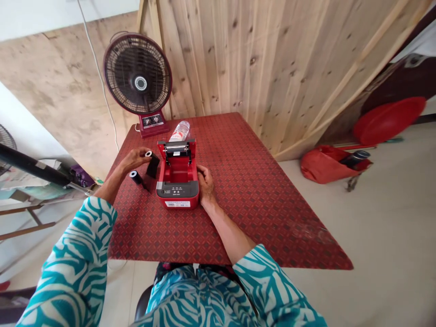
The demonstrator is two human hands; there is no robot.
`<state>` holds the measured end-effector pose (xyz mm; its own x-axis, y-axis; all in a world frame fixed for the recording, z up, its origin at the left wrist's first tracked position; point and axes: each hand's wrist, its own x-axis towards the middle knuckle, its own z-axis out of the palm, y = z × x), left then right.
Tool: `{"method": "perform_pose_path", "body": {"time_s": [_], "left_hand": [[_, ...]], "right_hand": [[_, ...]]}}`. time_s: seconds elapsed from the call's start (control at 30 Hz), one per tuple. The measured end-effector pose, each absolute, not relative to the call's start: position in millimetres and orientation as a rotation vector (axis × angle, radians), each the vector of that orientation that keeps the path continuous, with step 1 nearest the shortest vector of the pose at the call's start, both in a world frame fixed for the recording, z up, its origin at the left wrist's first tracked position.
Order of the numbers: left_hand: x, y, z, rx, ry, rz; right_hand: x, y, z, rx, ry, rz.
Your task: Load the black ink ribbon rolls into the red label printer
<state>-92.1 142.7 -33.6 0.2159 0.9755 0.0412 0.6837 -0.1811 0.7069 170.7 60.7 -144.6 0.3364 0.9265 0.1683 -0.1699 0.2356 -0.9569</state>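
Note:
A small red printer (177,179) with its lid open stands on the red patterned table (259,200). My right hand (205,184) rests against the printer's right side, fingers curled on its casing. My left hand (136,158) is to the left of the printer, pinching a black ribbon roll (152,163) with a white core. A second black roll (136,177) lies on the table just below that hand, joined to the first by black film.
A dark red table fan (138,79) stands at the table's far edge, with a clear plastic bottle (180,131) lying behind the printer. A plywood wall is behind. On the floor to the right lie a red bag (327,165) and a red basin (388,119).

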Motion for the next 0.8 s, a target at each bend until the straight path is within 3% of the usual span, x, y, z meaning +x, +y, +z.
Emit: {"method": "perform_pose_path", "body": {"time_s": [0.17,0.3,0.53,0.8], "left_hand": [[-95,105,-13,1.547,1.225,0.966],[-74,74,-3,1.591,1.107,1.027],[-19,51,-2,2.189,1.18,0.733],[-4,64,-10,2.267,1.263,0.55]], "right_hand": [[169,62,-145,-1.053,-0.906,0.907],[170,63,-147,-1.057,-0.91,0.929],[169,61,-144,-1.062,-0.926,0.904],[169,62,-142,-1.07,-0.918,0.928]]}}
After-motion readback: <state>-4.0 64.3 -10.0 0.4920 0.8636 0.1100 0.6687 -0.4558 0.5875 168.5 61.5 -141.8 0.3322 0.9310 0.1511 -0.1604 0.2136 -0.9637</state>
